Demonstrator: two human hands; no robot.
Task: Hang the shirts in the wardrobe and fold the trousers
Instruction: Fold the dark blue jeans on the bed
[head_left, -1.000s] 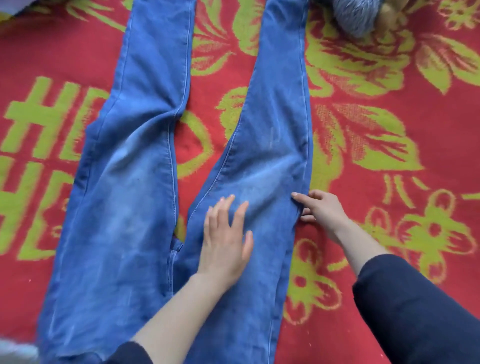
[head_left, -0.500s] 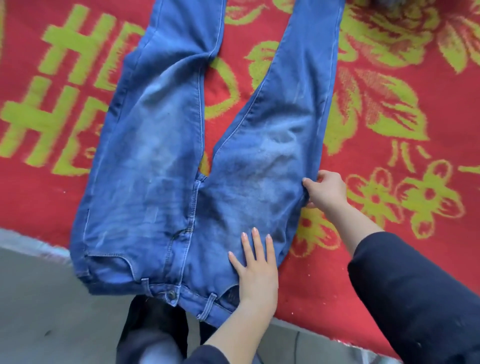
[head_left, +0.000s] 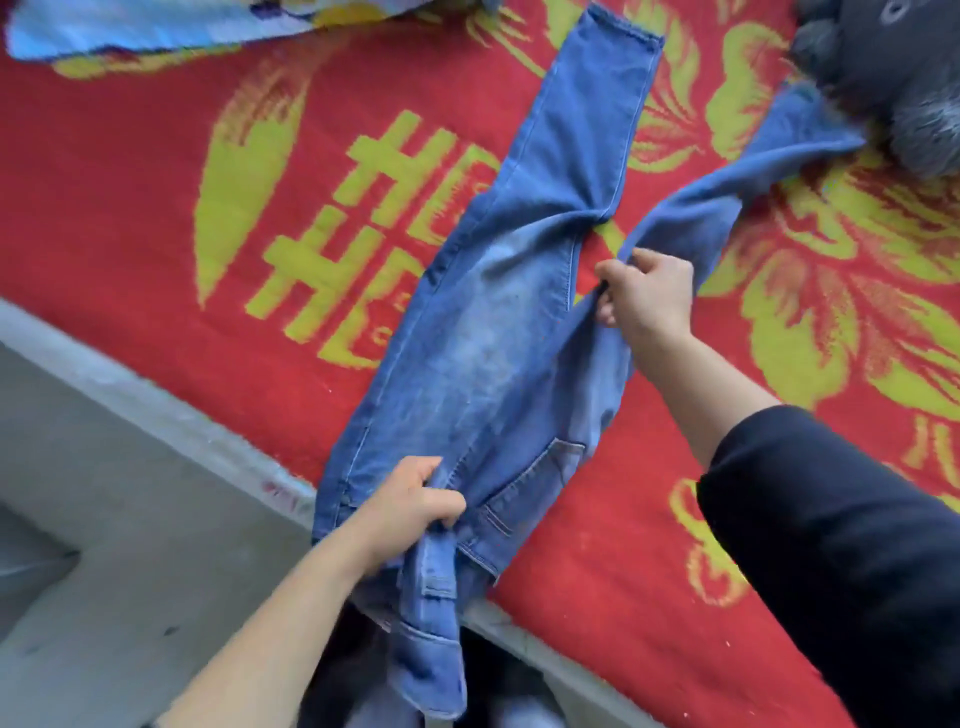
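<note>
Blue jeans (head_left: 498, 358) lie on a red and yellow-green blanket (head_left: 156, 218), waist toward me and hanging over the near edge. My left hand (head_left: 415, 506) grips the bunched waistband. My right hand (head_left: 647, 291) grips the right leg's fabric near the thigh and holds it lifted over toward the left leg. A back pocket shows on the turned-over half. The left leg lies straight, its hem at the top; the right leg trails toward the upper right.
A grey fuzzy garment or toy (head_left: 893, 78) sits at the top right, on the right leg's end. A light blue patterned cloth (head_left: 145, 26) lies at the top left. Grey floor (head_left: 104, 519) runs along the blanket's near edge.
Both hands went from flat or light touches to gripping the jeans. The right half has been pulled over onto the left half, and the waist now hangs off the edge.
</note>
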